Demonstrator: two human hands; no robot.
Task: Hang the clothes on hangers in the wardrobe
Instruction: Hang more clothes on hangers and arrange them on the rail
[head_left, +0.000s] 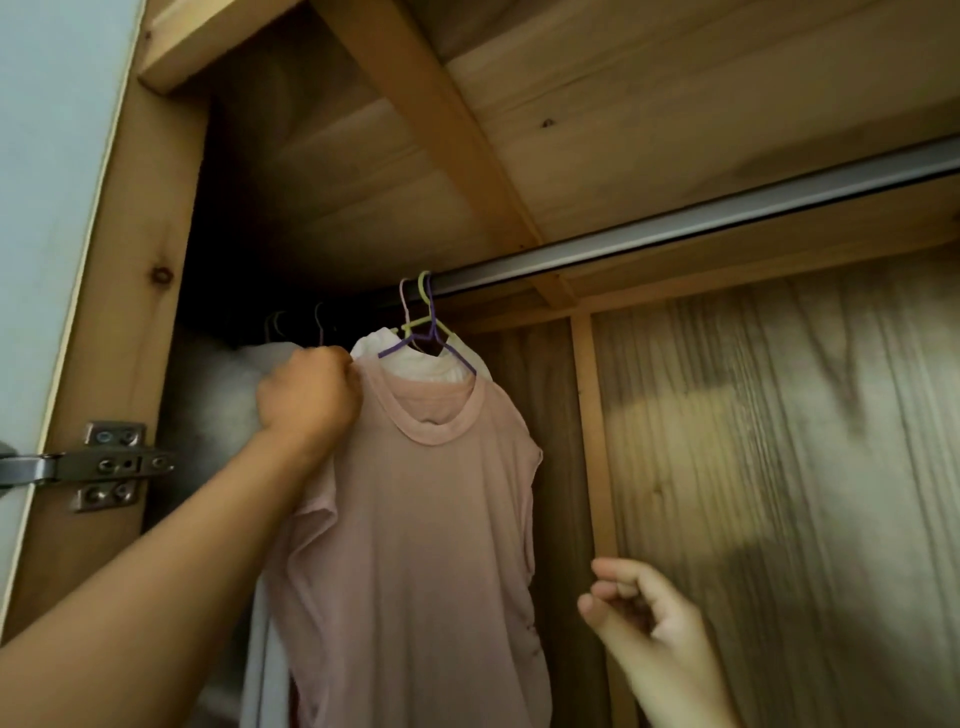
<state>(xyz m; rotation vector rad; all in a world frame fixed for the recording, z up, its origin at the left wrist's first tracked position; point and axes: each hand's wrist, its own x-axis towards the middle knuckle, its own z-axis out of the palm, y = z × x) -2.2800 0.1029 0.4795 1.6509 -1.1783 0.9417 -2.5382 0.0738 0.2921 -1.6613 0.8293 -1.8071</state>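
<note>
At the centre of the frame I see a pale pink sleeveless cotton top (415, 519) hanging on a thin purple wire hanger (415, 344), hooked over the grey metal rail (675, 228) that runs toward the upper right. My left hand (307, 397) is closed around the top's shoulder seam. A white garment (436, 370) on a yellow-green hanger (427, 314) hangs just behind. My right hand (641, 618), lower right, is loosely curled, holding nothing. A steel hinge (106, 465) sits at left on the wooden wardrobe frame (130, 291).
</note>
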